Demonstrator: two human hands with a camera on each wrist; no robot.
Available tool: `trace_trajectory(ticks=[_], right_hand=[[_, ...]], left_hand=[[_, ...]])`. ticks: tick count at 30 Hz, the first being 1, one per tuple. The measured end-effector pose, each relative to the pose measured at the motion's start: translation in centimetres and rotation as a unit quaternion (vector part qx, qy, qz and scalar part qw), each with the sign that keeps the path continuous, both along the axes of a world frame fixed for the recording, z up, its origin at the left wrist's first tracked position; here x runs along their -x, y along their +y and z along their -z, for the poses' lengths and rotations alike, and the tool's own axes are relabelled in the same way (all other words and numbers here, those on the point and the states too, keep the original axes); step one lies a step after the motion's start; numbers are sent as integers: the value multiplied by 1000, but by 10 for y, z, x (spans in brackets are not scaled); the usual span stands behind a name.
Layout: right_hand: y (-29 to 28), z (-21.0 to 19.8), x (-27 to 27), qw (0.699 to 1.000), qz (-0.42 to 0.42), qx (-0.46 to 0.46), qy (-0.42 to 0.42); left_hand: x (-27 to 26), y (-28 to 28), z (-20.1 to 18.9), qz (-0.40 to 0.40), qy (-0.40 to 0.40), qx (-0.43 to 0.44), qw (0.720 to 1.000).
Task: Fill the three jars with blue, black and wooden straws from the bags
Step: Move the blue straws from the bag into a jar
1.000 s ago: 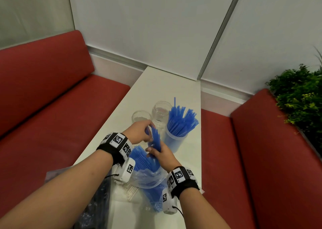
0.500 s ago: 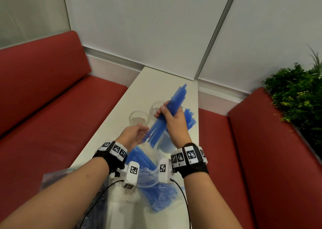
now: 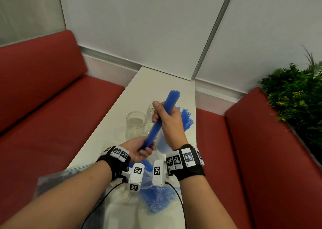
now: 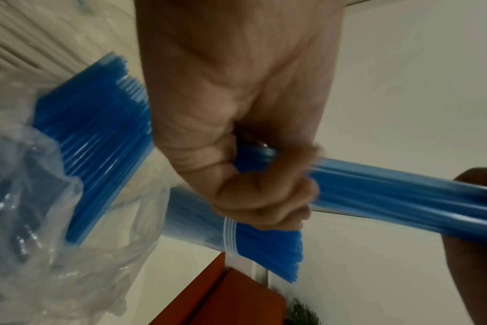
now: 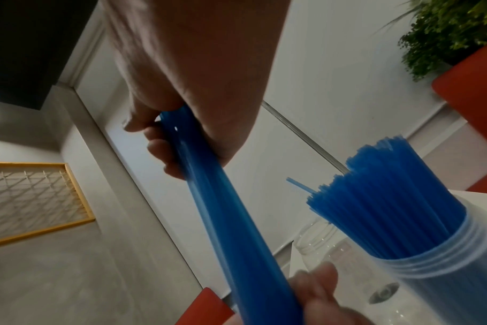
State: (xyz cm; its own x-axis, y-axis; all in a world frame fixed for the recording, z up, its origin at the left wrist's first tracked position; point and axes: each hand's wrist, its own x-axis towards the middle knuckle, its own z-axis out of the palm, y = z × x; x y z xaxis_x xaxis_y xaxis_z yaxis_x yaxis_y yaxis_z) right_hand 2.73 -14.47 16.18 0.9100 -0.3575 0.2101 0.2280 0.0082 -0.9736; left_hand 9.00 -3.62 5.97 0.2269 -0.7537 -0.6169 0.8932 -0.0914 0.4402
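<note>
Right hand: your right hand point(image 3: 167, 122) is wrapped round the upper part of the blue straw bundle point(image 3: 161, 120).
Left hand: your left hand point(image 3: 139, 149) grips the bundle's near end.
Bundle: tilted, held above the counter point(image 3: 153, 82).
Filled jar: blue straws, just right of your hands point(image 5: 420, 270).
Empty jar: left of the bundle point(image 3: 135, 124).

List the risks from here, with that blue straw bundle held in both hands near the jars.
1. The jar of blue straws already looks packed, so pushing the held bundle in may splay straws out or tip it.
2. The right hand and left hand hold the bundle just above the two empty jars; a swing could knock one over.
</note>
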Motion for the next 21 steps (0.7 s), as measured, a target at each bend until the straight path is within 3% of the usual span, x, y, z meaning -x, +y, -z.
trace_trajectory(ticks=[3,7,10,11,12,14,15,16,18,21], right_hand=[[-3,12,3,1000,-16,-14,14],[-7,33,7,997,-36,-27,62],[-19,41,5,996,-17,-23,85],[-28,40,3,996,-4,-17,88],[-37,38,1,996,9,-9,92],[-58,29,-6,994,44,14,96],[-69,24,-9,993,67,31,95],[-78,19,-13,990,91,48,92],[-94,12,-21,985,126,77,89],[-108,8,-31,981,143,102,87]], left_hand=[[4,5,7,34,-25,-15,999],[10,6,30,-6,-60,-77,995],[12,-1,45,-26,-177,-165,970],[12,-3,48,-6,-257,-201,945],[10,-3,52,36,-359,-237,902],[7,0,60,157,-556,-279,767],[7,1,63,212,-610,-282,709],[7,2,67,257,-638,-283,669],[10,2,76,318,-659,-282,620],[13,1,85,347,-672,-276,594]])
